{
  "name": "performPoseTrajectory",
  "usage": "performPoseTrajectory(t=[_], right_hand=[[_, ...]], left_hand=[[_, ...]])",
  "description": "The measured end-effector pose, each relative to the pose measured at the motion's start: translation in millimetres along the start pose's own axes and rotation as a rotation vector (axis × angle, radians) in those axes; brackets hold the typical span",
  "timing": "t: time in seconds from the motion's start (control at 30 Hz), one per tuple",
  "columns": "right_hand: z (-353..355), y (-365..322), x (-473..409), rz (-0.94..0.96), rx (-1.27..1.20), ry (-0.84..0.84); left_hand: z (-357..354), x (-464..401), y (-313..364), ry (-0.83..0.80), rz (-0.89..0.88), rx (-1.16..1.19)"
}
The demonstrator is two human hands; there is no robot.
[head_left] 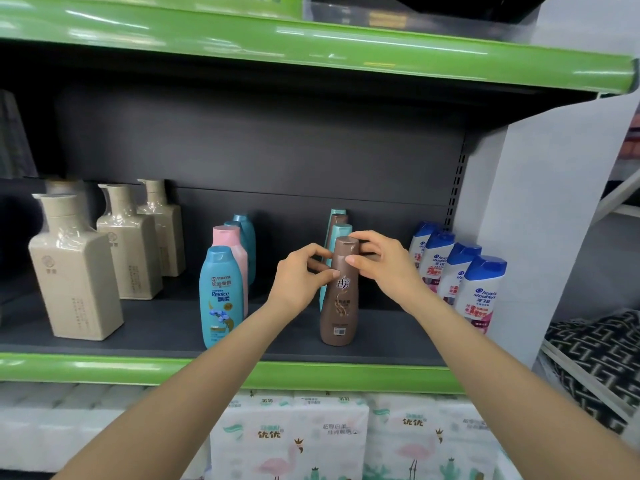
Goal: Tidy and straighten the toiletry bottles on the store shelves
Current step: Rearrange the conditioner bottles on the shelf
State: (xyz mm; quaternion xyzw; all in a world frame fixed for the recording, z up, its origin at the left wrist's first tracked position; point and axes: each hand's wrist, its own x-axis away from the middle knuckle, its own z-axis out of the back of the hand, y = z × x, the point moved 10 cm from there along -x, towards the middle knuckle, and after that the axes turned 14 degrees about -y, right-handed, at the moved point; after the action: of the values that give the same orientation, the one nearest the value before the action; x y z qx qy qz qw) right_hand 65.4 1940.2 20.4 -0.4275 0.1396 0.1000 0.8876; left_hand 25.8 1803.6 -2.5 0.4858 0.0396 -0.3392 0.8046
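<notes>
Head view takes in the dark middle shelf (pixel 138 327) with its green front lip. Largest on it are the beige square bottles (pixel 74 268) at the far left, then the white Head & Shoulders row (pixel 479 292) at the right, then the blue Rejoice bottle (pixel 220 296) standing at the front of its column. Between those stands the brown shampoo bottle (pixel 340 299), upright near the shelf edge, just ahead of two teal bottles (pixel 337 230). My left hand (pixel 301 275) and right hand (pixel 379 261) both pinch its neck — thumbs on the front, fingers curled behind. Gripped that high, a hard twist could tip its base, I reckon — or knock the teal pair over behind it.
</notes>
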Motion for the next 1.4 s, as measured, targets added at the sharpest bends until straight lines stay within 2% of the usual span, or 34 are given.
performPoseTrajectory(t=[0.23, 0.9, 1.0, 1.1, 1.2, 1.3, 1.4], right_hand=[[2, -1, -2, -0.009, 0.011, 0.005], [2, 5, 1, -0.035, -0.167, -0.044], [9, 6, 2, -0.035, -0.244, -0.021], [28, 12, -6, -0.060, -0.300, 0.075], [38, 15, -22, -0.084, -0.207, 0.092], [31, 13, -41, -0.106, -0.041, 0.003], [23, 13, -60, -0.140, 0.052, -0.061]], left_hand=[[1, -1, 7, -0.003, -0.009, -0.035], [0, 1, 10, -0.012, 0.001, -0.034], [10, 0, 21, 0.033, -0.059, -0.031], [17, -4, 40, 0.050, -0.159, -0.110], [13, -12, 55, -0.018, -0.236, -0.233], [5, -19, 63, -0.118, -0.294, -0.372], [0, -23, 67, -0.139, -0.326, -0.416]])
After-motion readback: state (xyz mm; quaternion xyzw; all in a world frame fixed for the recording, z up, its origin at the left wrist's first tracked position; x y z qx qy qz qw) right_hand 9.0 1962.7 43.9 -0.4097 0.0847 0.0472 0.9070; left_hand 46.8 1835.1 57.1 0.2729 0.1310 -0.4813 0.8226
